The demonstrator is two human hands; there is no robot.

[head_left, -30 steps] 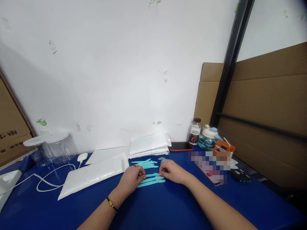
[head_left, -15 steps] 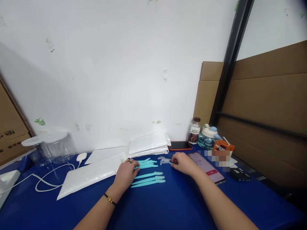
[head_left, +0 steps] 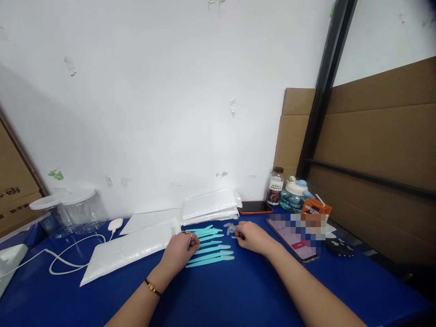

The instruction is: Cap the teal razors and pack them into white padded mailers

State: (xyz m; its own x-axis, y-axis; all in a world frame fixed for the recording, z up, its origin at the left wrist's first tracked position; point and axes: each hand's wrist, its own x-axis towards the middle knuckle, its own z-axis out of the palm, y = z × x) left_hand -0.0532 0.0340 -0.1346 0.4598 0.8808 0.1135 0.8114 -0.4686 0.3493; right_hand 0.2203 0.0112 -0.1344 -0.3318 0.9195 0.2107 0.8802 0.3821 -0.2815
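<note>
My left hand (head_left: 180,250) pinches the handle of a teal eyebrow razor (head_left: 211,244) whose blade end points right. Behind it lies a loose bunch of similar teal razors (head_left: 208,231). Two razors with clear caps on their ends, capped razors (head_left: 213,260), lie side by side nearer to me. To the right, my right hand (head_left: 252,237) is closed, fingertips together on a small clear cap (head_left: 233,237) that is mostly hidden. Several loose clear caps (head_left: 230,227) rest on the blue table just beyond those fingertips.
White padded mailers lie at left, a long mailer (head_left: 129,254) and a stack (head_left: 209,206) by the wall. A red-edged phone (head_left: 255,207), a lit phone (head_left: 289,236), a brown-capped bottle (head_left: 275,186), a water bottle (head_left: 293,197) and an orange carton (head_left: 315,211) stand right. Clear tubs (head_left: 81,211) are far left.
My left hand has come slightly nearer, bringing one razor out of the bunch. My right hand has moved left from the caps toward the razors, with a cap at its fingertips.
</note>
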